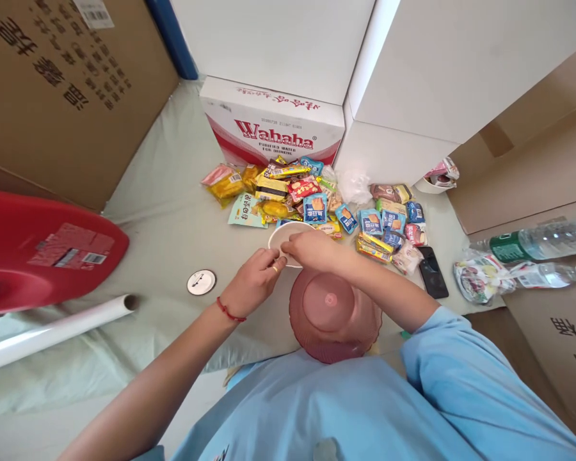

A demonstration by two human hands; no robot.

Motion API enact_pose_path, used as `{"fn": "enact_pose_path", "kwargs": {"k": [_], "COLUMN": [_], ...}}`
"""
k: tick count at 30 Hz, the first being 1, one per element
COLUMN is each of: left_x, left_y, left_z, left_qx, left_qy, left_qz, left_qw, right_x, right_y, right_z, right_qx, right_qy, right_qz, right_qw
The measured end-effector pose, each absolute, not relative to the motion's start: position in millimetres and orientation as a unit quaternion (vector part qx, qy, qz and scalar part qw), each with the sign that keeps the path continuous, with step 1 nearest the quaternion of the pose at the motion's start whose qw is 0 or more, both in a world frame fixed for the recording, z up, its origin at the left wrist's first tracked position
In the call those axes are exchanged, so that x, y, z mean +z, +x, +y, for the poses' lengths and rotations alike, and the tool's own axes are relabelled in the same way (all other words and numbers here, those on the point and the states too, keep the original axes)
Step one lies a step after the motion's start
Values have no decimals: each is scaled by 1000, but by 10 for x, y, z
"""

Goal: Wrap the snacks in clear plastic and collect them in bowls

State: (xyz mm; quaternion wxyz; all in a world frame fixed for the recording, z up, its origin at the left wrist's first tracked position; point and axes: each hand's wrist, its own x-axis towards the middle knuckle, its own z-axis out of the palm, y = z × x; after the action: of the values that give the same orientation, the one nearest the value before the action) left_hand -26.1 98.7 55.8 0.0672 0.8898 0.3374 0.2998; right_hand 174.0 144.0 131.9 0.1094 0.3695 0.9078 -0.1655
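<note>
A white bowl [295, 232] stands in the middle, between my two hands and the snack pile. My left hand [256, 274] is closed on the bowl's near left rim, thumb and fingers pinching the edge. My right hand [312, 248] reaches over the bowl from the right, fingers curled down at its opening. Whatever those fingers hold is hidden. A translucent pink scalloped dish [329, 304] lies just below my right forearm, at the table's near edge. Beyond the bowl is a heap of small wrapped snacks [288, 189], with a second group of snack packs [388, 221] to the right.
A Wahaha carton [273, 125] stands behind the snacks. A round badge [201, 282] lies left of my left hand. A red jug [43, 250] and a white tube [57, 333] are far left. A phone [433, 272] and plastic bottles [547, 240] are to the right.
</note>
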Motion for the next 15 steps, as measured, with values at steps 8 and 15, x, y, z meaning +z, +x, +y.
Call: {"fn": "enact_pose_path", "kwargs": {"k": [8, 15], "left_x": [691, 906], "left_y": [-421, -372], "left_z": [968, 742], "left_qx": [374, 392], "left_qy": [833, 807], "left_qz": [401, 434], "left_qw": [75, 76], "right_x": [1644, 841], "right_y": [2675, 3121], "right_z": [2098, 2976], "right_qx": [35, -61], "right_qy": [640, 746], "right_qz": [676, 651], "right_qw": [-364, -129]}}
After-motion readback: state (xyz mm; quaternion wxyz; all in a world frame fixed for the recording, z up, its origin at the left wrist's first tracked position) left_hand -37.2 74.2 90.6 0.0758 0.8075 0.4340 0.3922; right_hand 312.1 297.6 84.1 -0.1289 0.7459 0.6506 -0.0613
